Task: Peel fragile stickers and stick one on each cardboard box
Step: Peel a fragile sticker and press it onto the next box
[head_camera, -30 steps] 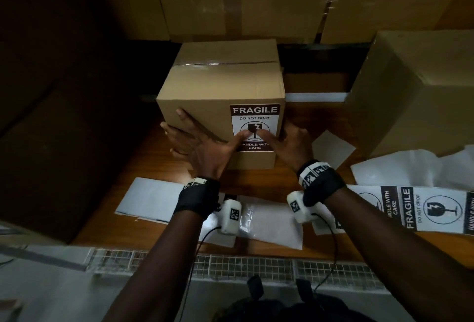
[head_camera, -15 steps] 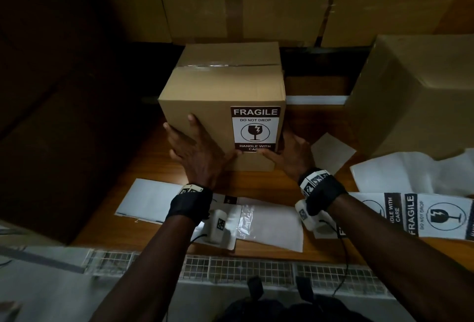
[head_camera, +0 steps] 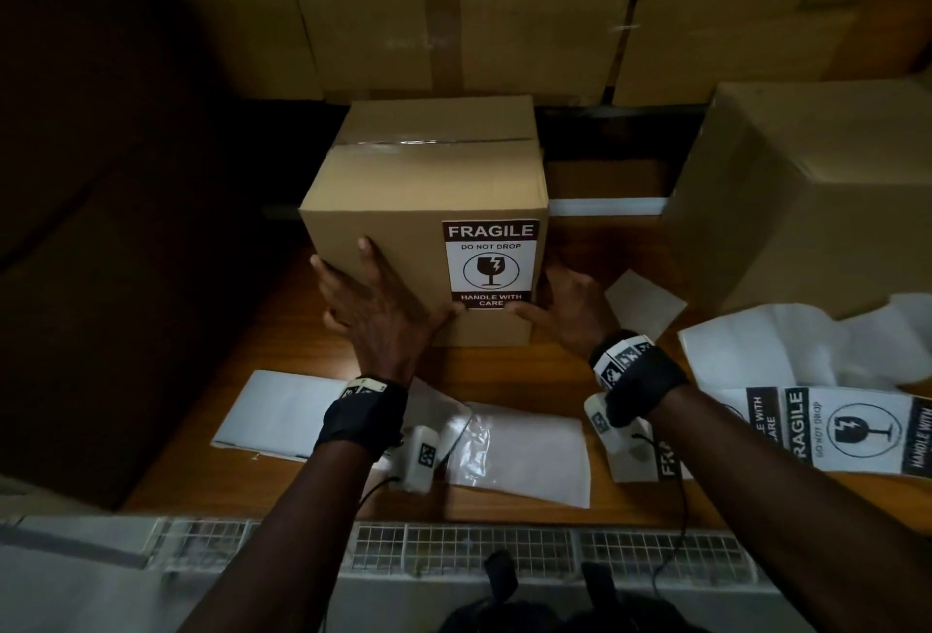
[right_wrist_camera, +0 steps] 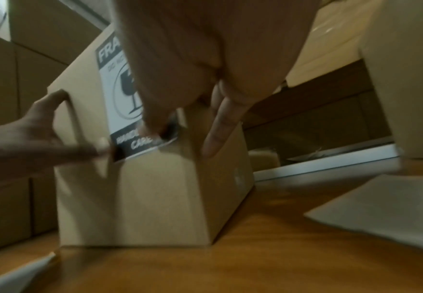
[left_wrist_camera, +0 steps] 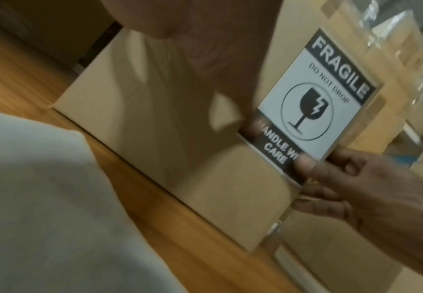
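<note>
Both thumbs have slid down since a second ago, off the glass symbol to the sticker's bottom band. Left hand (head_camera: 375, 309) is lying flat, fingers spread wide, on the front face of the cardboard box (head_camera: 428, 188), thumb at the lower left corner of the fragile sticker (head_camera: 490, 263). Right hand (head_camera: 565, 309) is pressing its thumb on the lower right corner, fingers straight along the box's right side. Box is standing mid-tabletop (head_camera: 282, 330). Sticker sheet (head_camera: 857, 425) is lying at the right edge; backing papers (head_camera: 282, 413) are lying along the near edge.
</note>
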{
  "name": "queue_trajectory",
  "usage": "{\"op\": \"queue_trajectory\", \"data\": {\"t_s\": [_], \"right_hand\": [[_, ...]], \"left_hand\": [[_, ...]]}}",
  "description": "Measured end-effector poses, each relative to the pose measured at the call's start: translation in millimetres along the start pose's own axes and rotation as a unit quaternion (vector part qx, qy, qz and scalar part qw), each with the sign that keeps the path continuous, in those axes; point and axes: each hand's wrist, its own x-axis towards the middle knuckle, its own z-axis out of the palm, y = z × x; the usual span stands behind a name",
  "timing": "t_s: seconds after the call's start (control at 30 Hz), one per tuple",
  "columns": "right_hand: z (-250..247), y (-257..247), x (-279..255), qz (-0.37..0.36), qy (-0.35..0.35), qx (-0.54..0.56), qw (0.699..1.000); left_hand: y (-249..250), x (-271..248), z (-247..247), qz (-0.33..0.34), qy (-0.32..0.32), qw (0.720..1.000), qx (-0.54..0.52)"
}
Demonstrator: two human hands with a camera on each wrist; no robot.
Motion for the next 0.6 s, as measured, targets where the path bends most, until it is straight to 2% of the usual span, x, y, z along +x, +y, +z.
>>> {"op": "queue_trajectory", "data": {"t_s": [0.1,0.2,0.43,0.6], "right_hand": [[-9,5,4,-0.023,-0.003,-0.013,1.000],[-11,12,5,-0.042,-0.023,-0.049,0.998],[-7,17,3,-0.048,-0.031,-0.092,0.994],[-16,16,2,-0.062,-0.035,-0.055,0.996]], "left_hand": [[5,1,3,-0.021,0.016,0.999,-0.030],[9,3,5,-0.035,0.003,0.999,-0.011],[-7,3,4,-0.001,-0.017,0.999,0.040],[-10,0,-2,0.021,-0.007,0.999,0.026]]}}
